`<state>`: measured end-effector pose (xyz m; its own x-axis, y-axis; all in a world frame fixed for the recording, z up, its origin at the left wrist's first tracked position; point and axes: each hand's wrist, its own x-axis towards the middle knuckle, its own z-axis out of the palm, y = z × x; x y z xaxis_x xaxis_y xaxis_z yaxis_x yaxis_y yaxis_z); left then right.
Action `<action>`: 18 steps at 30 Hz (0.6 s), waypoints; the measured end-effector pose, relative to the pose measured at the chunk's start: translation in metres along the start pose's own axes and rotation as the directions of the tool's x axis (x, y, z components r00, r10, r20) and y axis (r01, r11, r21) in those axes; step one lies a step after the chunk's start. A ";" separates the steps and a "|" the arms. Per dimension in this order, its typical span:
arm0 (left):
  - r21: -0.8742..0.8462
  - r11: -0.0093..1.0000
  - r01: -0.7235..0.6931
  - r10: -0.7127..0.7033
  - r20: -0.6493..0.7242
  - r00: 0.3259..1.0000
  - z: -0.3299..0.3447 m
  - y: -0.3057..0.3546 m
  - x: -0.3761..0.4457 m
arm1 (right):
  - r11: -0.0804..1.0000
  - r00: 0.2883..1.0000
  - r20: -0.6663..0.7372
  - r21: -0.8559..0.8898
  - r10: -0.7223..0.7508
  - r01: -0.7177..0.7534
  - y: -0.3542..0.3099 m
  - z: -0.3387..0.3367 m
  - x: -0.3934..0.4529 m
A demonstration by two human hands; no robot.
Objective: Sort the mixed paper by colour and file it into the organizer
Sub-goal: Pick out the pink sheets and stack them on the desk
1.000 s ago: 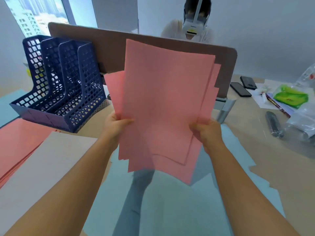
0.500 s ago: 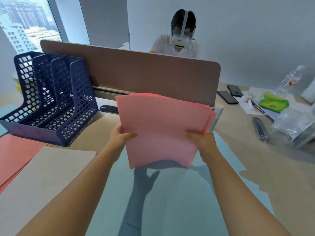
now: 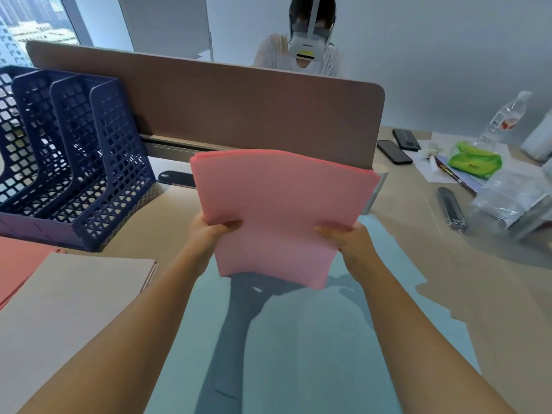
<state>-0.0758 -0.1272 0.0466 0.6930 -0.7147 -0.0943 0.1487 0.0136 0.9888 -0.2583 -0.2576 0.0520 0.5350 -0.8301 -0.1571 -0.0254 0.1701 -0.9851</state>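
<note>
Squared-up pink sheets (image 3: 280, 216) above paper-strewn desk (image 3: 448, 279).

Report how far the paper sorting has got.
Done: paper lies sorted by colour, a beige stack, a salmon stack and light blue sheets on the desk. In hand: left hand and right hand grip a squared pink stack. Left: filing, since the blue organizer shows no paper in its visible slots.
</note>
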 end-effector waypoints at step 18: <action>0.078 0.993 0.088 -0.089 0.011 0.996 0.004 -0.050 0.009 | 0.994 0.990 -0.103 -0.034 0.096 -0.100 0.037 -0.005 0.010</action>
<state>-0.0796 -0.1368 -0.0037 0.6689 -0.7210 -0.1809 0.1535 -0.1041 0.9827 -0.2576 -0.2622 0.0132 0.4397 -0.8604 -0.2577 -0.1076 0.2344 -0.9662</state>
